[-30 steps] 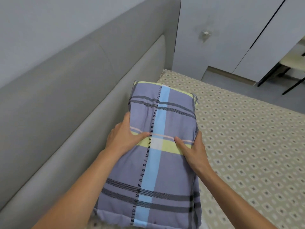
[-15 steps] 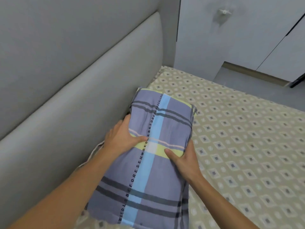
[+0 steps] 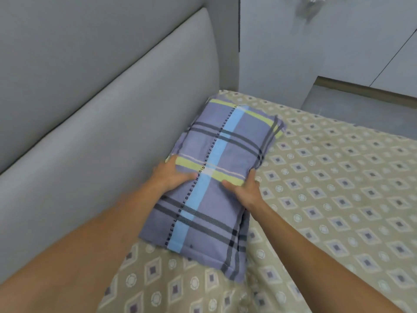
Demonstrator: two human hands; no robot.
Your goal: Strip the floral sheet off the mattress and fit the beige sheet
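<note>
Both hands grip a purple plaid pillow [image 3: 216, 177] at frame centre. The left hand [image 3: 171, 177] clasps its left edge; the right hand [image 3: 244, 190] clasps its right edge. The pillow lies on the patterned sheet [image 3: 338, 199], touching the grey headboard [image 3: 112, 120] at left.

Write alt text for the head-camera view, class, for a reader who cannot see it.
Two bare hands, left hand and right hand, grip the sides of a purple plaid pillow lying on a beige diamond-patterned sheet. The pillow lies beside a grey padded headboard.
</note>
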